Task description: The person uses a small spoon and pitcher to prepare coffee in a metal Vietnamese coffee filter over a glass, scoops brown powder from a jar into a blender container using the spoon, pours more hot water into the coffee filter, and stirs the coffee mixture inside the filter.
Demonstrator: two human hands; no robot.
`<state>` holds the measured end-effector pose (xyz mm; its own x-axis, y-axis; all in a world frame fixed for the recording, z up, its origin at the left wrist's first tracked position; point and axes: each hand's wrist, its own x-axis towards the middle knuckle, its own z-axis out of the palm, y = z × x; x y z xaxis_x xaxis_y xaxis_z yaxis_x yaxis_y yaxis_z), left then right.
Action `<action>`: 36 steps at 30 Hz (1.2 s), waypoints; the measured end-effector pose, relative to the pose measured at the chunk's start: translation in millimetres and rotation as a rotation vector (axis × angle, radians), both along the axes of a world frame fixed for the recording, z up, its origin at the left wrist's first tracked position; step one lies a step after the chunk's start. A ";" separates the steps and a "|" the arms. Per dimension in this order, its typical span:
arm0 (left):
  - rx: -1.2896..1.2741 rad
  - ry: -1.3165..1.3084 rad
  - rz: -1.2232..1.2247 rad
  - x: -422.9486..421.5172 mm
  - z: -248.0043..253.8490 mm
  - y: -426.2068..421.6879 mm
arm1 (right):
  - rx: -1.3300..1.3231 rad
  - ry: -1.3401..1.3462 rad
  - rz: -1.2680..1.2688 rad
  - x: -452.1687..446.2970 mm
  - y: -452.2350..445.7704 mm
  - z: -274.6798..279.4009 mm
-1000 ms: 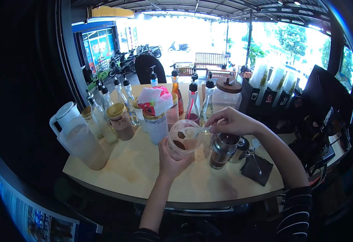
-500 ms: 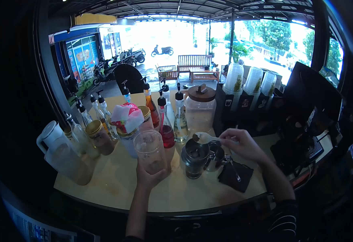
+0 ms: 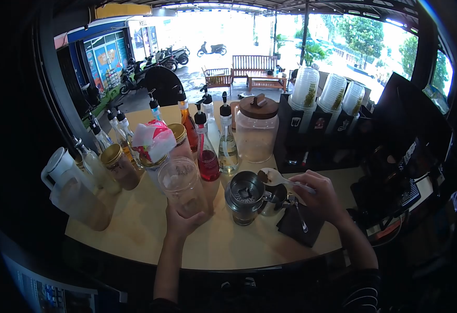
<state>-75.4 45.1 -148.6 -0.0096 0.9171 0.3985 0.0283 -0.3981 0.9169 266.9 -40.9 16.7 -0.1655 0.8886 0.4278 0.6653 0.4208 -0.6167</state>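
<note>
My left hand is wrapped round the lower part of a clear, see-through jar, its round top facing up towards me. Pinched in my right hand is the handle of a pale spoon, with some brown matter at the tip of its bowl. The spoon's bowl hovers over the right rim of a metal shaker; inside the shaker, shiny shapes show that I cannot make out. Just right of the shaker stands a small metal jug, partly covered from view by the spoon and shaker.
A small metal spoon lies on a dark folded cloth. Behind are pump bottles, gold-lidded jars and a large wooden-lidded jar. A pitcher stands left; stacked cups fill a black holder at back right.
The view has shifted a little. The spoon's bowl has moved right relative to the shaker, from over its opening to its right rim. My left hand still grips the jar.
</note>
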 end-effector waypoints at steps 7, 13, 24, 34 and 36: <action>-0.001 -0.019 0.011 -1.5 -7.7 2.8 | 0.057 -0.031 0.021 -3.5 7.5 -5.2; 0.026 0.041 0.028 -1.7 -4.3 3.0 | 0.083 -0.028 -0.005 -8.2 13.6 -8.5; 0.037 0.023 0.010 -1.4 -2.6 3.0 | 0.159 -0.028 0.015 -12.3 24.0 -14.6; 0.056 -0.029 -0.009 -0.1 -6.0 4.8 | 0.152 -0.021 0.036 -11.1 20.7 -17.1; 0.050 -0.038 -0.004 0.9 -3.9 3.0 | 0.214 0.008 0.049 -7.2 18.3 -20.4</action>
<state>-74.5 48.1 -152.6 -0.0221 0.8963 0.4430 -0.0082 -0.4432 0.8964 259.7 -22.6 -3.7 -0.2018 0.7685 0.6072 0.6362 0.5742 -0.5153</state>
